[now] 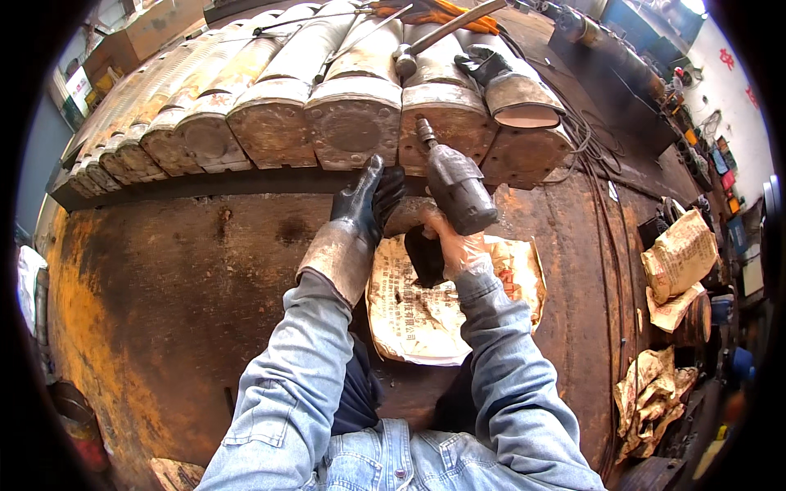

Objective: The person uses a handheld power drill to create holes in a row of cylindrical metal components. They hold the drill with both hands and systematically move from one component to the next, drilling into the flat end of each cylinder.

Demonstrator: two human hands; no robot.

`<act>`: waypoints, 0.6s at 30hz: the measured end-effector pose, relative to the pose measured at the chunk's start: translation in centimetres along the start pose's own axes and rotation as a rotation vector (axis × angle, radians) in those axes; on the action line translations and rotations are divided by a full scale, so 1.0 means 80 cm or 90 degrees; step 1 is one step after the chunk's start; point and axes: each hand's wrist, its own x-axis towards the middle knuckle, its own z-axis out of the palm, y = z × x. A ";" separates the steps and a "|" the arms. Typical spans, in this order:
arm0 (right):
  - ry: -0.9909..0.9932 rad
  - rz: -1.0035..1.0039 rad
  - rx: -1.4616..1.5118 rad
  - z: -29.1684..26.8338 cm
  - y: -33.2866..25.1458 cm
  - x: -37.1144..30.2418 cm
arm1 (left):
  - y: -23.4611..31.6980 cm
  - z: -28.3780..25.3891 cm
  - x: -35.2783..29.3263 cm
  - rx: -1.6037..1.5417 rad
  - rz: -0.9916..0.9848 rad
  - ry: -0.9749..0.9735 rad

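My right hand, in what looks like a thin clear glove, is wrapped round the handle of a grey power drill. The drill's metal nose tilts up toward a row of metal castings with flat, rusty end faces. Below my grip hangs a black block, seemingly the battery. To its left is my left hand, in a black work glove with a tan cuff. Its fingers stretch up toward the castings with nothing visible in them; part of the palm is hidden.
A hammer, thin rods and a loose glove lie on the castings. A flattened paper sack lies in front of me on the rusty steel plate. Cables and crumpled sacks are at the right.
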 end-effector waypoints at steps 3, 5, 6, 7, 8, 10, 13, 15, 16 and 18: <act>-0.010 0.043 0.060 -0.015 -0.012 -0.014 | -0.005 0.008 0.006 -0.037 -0.053 -0.064; -0.023 0.047 0.055 -0.023 -0.018 -0.020 | -0.005 0.022 -0.002 -0.069 -0.074 -0.090; -0.028 0.045 0.041 -0.027 -0.019 -0.023 | -0.005 0.028 -0.005 -0.085 -0.083 -0.103; -0.041 0.016 0.011 -0.028 -0.012 -0.023 | -0.003 0.028 -0.004 -0.090 -0.088 -0.113; -0.046 -0.012 -0.023 -0.033 -0.006 -0.024 | -0.005 0.031 -0.001 -0.095 -0.101 -0.129; -0.051 -0.071 -0.085 -0.038 0.027 -0.014 | -0.007 0.034 0.003 -0.100 -0.107 -0.144; -0.030 -0.015 -0.015 -0.023 0.021 -0.006 | -0.005 0.034 -0.001 -0.087 -0.080 -0.133; -0.016 -0.089 -0.023 -0.013 0.016 0.002 | -0.002 0.031 -0.005 -0.062 -0.053 -0.113; -0.007 -0.196 -0.069 -0.009 0.015 0.007 | 0.000 0.030 -0.007 -0.055 -0.046 -0.102; -0.001 -0.048 0.070 0.004 0.013 0.017 | 0.006 0.027 -0.010 -0.042 -0.032 -0.079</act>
